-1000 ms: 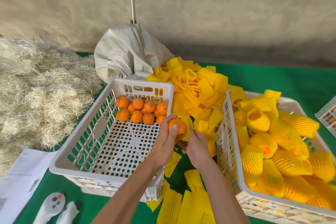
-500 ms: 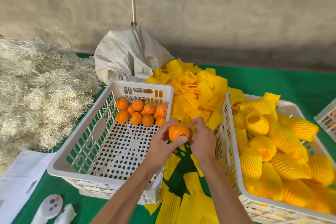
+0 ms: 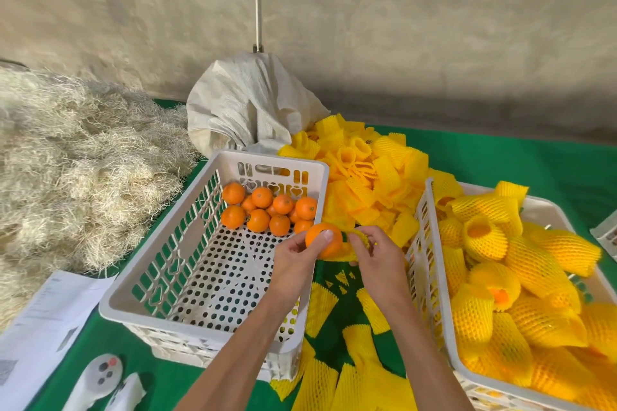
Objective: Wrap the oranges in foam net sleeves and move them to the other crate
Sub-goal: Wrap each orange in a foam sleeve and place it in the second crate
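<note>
My left hand [image 3: 295, 257] grips a bare orange [image 3: 325, 237] between the two crates, thumb on its top. My right hand [image 3: 377, 259] pinches a yellow foam net sleeve [image 3: 347, 248] that lies against the orange's right and lower side. The left white crate [image 3: 167, 277] holds several bare oranges [image 3: 267, 210] at its far end. The right white crate [image 3: 430, 264] is filled with several oranges wrapped in yellow sleeves [image 3: 521, 277].
A heap of loose yellow sleeves [image 3: 367, 177] lies behind the crates, more [image 3: 354, 374] on the green cloth near me. A white sack [image 3: 247, 103] stands at the back, pale straw [image 3: 76, 170] at left, papers [image 3: 43, 320] and a white controller [image 3: 100, 377] front left.
Both hands moved slightly right and up with the orange. My right hand took a yellow sleeve from the pile and brought it against the orange.
</note>
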{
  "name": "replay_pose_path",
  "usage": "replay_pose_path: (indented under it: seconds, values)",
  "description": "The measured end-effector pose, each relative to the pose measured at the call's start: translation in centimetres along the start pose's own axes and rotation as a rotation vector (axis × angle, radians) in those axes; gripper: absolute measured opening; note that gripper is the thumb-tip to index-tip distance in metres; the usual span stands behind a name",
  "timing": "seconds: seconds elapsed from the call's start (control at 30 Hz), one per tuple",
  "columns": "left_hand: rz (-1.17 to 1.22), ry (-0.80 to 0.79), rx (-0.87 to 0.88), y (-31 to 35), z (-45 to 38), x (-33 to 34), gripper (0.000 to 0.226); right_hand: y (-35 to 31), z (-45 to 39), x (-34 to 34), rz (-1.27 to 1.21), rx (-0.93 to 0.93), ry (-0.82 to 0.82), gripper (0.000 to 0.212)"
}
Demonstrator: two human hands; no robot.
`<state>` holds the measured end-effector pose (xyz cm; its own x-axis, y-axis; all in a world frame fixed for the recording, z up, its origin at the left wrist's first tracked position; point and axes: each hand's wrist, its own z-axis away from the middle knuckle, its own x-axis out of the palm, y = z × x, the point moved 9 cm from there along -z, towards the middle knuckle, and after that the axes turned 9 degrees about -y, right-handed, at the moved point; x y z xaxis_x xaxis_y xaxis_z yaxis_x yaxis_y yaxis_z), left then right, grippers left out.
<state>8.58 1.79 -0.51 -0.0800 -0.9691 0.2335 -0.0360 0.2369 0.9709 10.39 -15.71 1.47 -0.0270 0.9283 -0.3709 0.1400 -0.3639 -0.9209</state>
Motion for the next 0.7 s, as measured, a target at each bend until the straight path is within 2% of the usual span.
replay_pose_path:
  seconds: [0.07, 0.2, 0.3, 0.37, 0.43, 0.5, 0.57, 0.63, 0.7]
  values:
    - [-0.085, -0.019, 0.003, 0.3, -0.1, 0.7, 0.036, -1.0, 0.1, -0.9, -0.011, 0.000, 0.042, 0.008]
    - [-0.217, -0.015, 0.006, 1.2, -0.7, 2.2, 0.028, -3.7, 0.4, -2.0, 0.203, -0.096, 0.057, 0.024]
    - [-0.396, 0.024, 0.054, 2.6, -1.3, 2.4, 0.027, -6.1, 1.9, -1.5, 0.286, -0.235, 0.073, 0.022]
    - [-0.597, 0.084, 0.099, 3.5, -1.7, 2.5, 0.019, -7.3, 2.9, -0.6, 0.318, -0.324, 0.102, 0.017]
    - [-0.807, 0.143, 0.115, 4.3, -1.9, 2.5, 0.008, -7.9, 3.6, 0.0, 0.327, -0.356, 0.134, 0.013]
    - [-0.892, 0.151, 0.089, 4.7, -2.1, 2.5, 0.008, -7.9, 3.7, 0.2, 0.328, -0.359, 0.143, 0.013]
    - [-0.840, 0.097, 0.084, 4.5, -2.5, 2.6, 0.014, -7.7, 3.6, 0.4, 0.330, -0.353, 0.114, 0.016]
    - [-0.596, -0.005, 0.115, 4.4, -2.4, 3.4, 0.011, -7.4, 3.4, 0.4, 0.288, -0.330, 0.084, 0.022]
    - [-0.382, -0.061, 0.085, 4.1, -2.4, 3.9, 0.005, -7.8, 3.6, -0.1, 0.284, -0.360, 0.150, 0.026]
